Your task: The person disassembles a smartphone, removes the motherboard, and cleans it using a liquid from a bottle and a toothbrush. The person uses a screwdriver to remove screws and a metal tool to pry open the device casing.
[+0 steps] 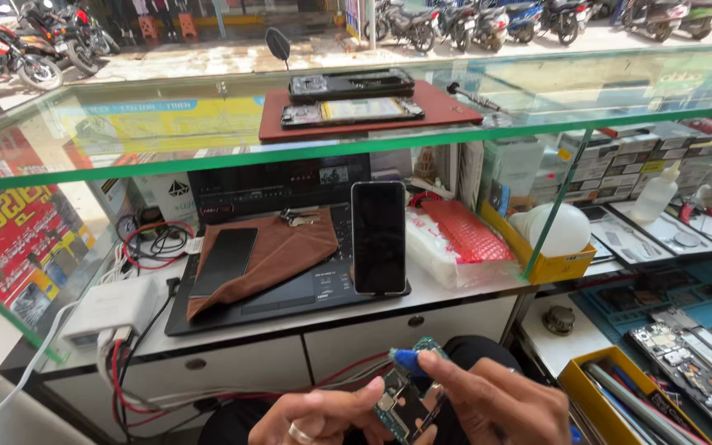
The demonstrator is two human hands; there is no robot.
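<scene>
My left hand [319, 416], a ring on one finger, holds a small phone circuit board [400, 404] at the bottom centre of the head view. My right hand [496, 404] pinches a thin tool with a blue tip [409, 360], and that tip rests against the top of the board. Both hands are low over my lap, in front of the white counter [290, 325]. Part of the board is hidden behind my fingers.
A black phone [378, 237] stands upright on a laptop [290, 292] partly covered by a brown cloth [278, 251]. A glass shelf [208, 156] above carries opened phones on a red mat [447, 107]. A yellow bin [628, 395] and blue trays of parts lie right; a white power strip [113, 309] and cables left.
</scene>
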